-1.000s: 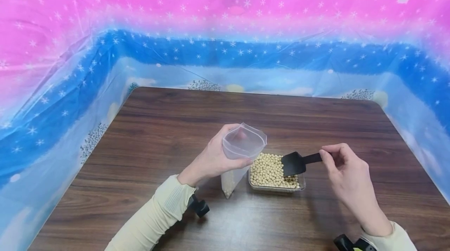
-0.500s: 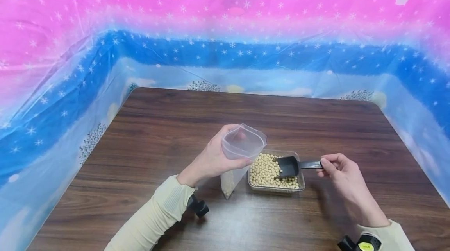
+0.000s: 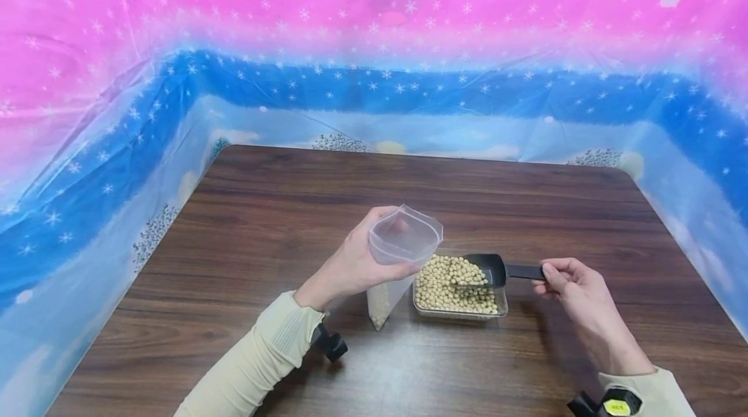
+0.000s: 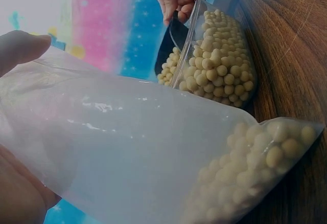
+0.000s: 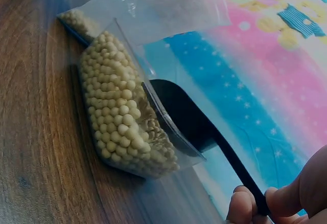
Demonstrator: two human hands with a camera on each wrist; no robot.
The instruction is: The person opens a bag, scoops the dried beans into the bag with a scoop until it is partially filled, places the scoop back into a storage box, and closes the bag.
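Black scoop (image 3: 495,269), pale beige balls (image 3: 441,288), dark brown table (image 3: 269,215).
In the right hand (image 3: 578,297), plain black; beyond its fingertips, beige in a colourless clear container (image 3: 458,315). In the left hand (image 3: 353,261), a milky white bag (image 4: 127,142). Behind both hands, cream sleeves (image 3: 251,362); beneath, streaked wood grain; ahead, a pink-and-blue backdrop (image 3: 350,86) with white snowflakes.

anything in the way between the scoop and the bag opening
No loose object shows between the black scoop and the open mouth of the bag, but that mouth sits higher, with the left thumb just below it, so the scoop likely needs lifting.
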